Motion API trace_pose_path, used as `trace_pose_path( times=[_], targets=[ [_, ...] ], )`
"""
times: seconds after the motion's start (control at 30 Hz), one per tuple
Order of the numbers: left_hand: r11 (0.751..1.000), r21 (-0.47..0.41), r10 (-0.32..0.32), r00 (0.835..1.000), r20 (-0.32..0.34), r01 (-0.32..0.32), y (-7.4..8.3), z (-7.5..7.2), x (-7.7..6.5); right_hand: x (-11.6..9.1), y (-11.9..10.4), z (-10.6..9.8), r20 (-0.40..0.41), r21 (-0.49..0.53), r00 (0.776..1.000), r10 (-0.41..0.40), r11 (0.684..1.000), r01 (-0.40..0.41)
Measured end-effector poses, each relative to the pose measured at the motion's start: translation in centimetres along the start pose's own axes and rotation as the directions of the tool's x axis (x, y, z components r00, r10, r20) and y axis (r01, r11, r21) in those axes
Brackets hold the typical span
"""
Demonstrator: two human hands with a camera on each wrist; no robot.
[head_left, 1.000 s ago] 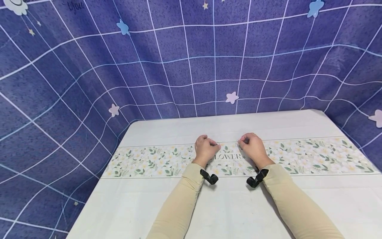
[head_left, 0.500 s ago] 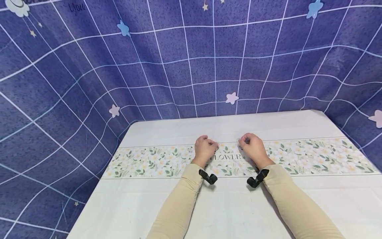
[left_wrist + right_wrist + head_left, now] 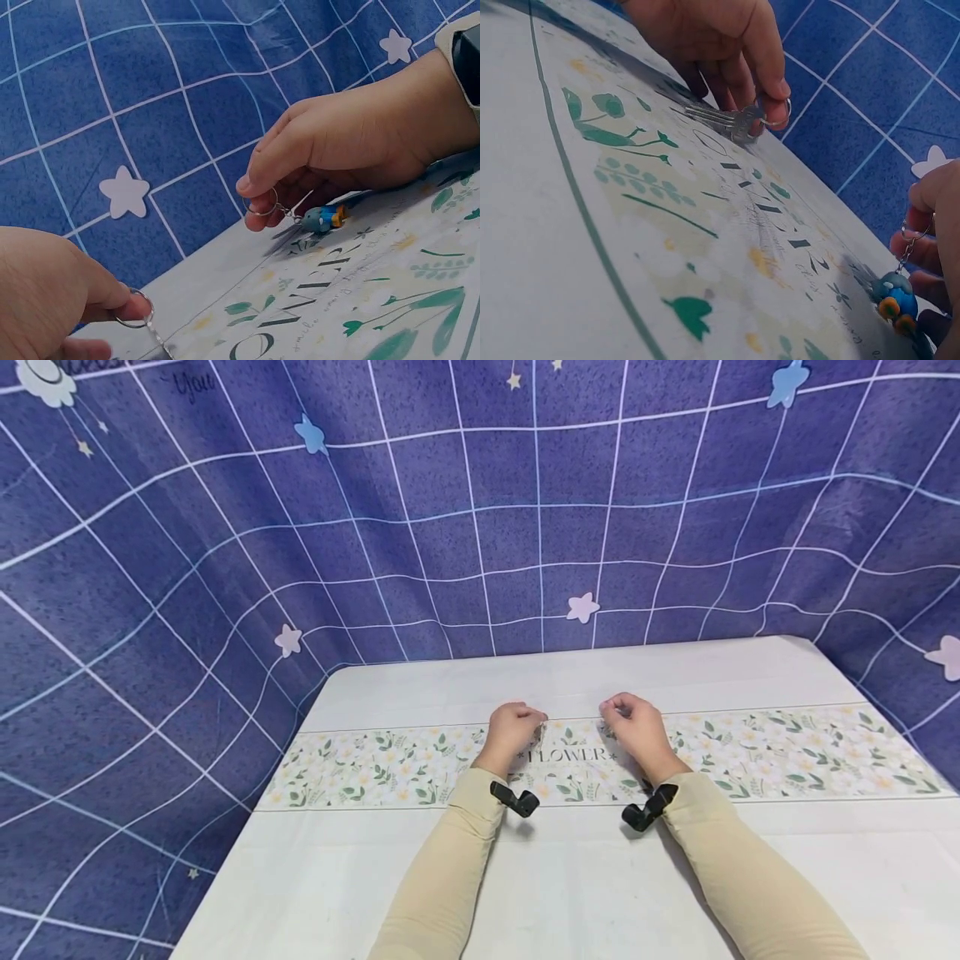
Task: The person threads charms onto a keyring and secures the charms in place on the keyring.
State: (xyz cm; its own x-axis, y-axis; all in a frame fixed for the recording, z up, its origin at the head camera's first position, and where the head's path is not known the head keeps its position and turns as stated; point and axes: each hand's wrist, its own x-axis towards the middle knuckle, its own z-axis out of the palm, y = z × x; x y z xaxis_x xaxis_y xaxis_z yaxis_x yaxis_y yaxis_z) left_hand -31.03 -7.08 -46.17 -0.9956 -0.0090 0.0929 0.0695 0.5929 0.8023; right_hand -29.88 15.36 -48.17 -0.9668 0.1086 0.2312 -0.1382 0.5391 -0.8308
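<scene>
My left hand [image 3: 512,731] pinches a metal key ring [image 3: 151,306] between thumb and fingers. Several silver keys [image 3: 739,124] hang from that ring, low over the printed table cover, in the right wrist view. Across a short gap to the right, my right hand [image 3: 636,727] pinches another split ring [image 3: 250,208]. Off its short chain hangs a small blue and grey figure with orange feet [image 3: 901,301], a keychain charm. The two hands face each other, apart, and the rings do not meet. In the head view the fingers mostly hide both the keys and the charm.
The white table [image 3: 570,877] carries a floral printed band [image 3: 405,764] with the word FLOWER between my hands. A purple-blue curtain [image 3: 480,535] with a white grid and stars hangs behind the table and along its sides. Black wrist cameras [image 3: 527,803] sit on both forearms.
My left hand has turned and shifted slightly left, its fingertips now higher; more of the FLOWER lettering shows. The right hand stays almost where it was, still holding its ring.
</scene>
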Motion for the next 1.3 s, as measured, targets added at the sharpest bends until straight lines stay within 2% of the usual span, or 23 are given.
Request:
trace_pose_path(
  times=[0.17, 0.3, 0.43, 0.6, 0.8, 1.03, 1.3],
  targets=[
    [0.991, -0.131, -0.031, 0.999, 0.012, 0.032, 0.1, -0.4, 0.0, 0.2, -0.1, 0.0, -0.028, 0.076, 0.999, -0.015, 0.997, 0.017],
    [0.972, -0.234, -0.034, 0.999, -0.004, 0.032, 0.1, -0.7, 0.1, 0.2, -0.3, -0.1, -0.018, 0.168, 1.0, -0.024, 0.985, 0.027],
    [0.939, -0.342, -0.032, 0.999, 0.004, 0.031, 0.2, -0.8, 0.1, 0.2, -0.5, -0.2, 0.003, 0.24, 1.0, -0.018, 0.971, 0.017],
    [0.885, -0.464, -0.024, 0.999, 0.03, 0.035, 0.3, -0.9, 0.1, 0.2, -0.9, -0.1, 0.0, 0.29, 1.0, -0.013, 0.957, 0.013],
    [0.839, -0.543, -0.014, 0.998, 0.06, 0.044, 0.4, -0.8, 0.2, 0.0, -1.2, -0.1, 0.003, 0.311, 1.0, -0.003, 0.95, 0.002],
    [0.775, -0.62, -0.051, 0.989, 0.138, 0.126, 0.7, -1.2, 0.3, 0.0, -1.5, -0.2, -0.016, 0.365, 1.0, -0.009, 0.931, 0.014],
    [0.723, -0.674, -0.037, 0.983, 0.182, 0.152, 1.3, -1.8, 0.0, -0.1, -2.2, -0.7, 0.011, 0.48, 1.0, -0.014, 0.877, 0.007]
  ],
)
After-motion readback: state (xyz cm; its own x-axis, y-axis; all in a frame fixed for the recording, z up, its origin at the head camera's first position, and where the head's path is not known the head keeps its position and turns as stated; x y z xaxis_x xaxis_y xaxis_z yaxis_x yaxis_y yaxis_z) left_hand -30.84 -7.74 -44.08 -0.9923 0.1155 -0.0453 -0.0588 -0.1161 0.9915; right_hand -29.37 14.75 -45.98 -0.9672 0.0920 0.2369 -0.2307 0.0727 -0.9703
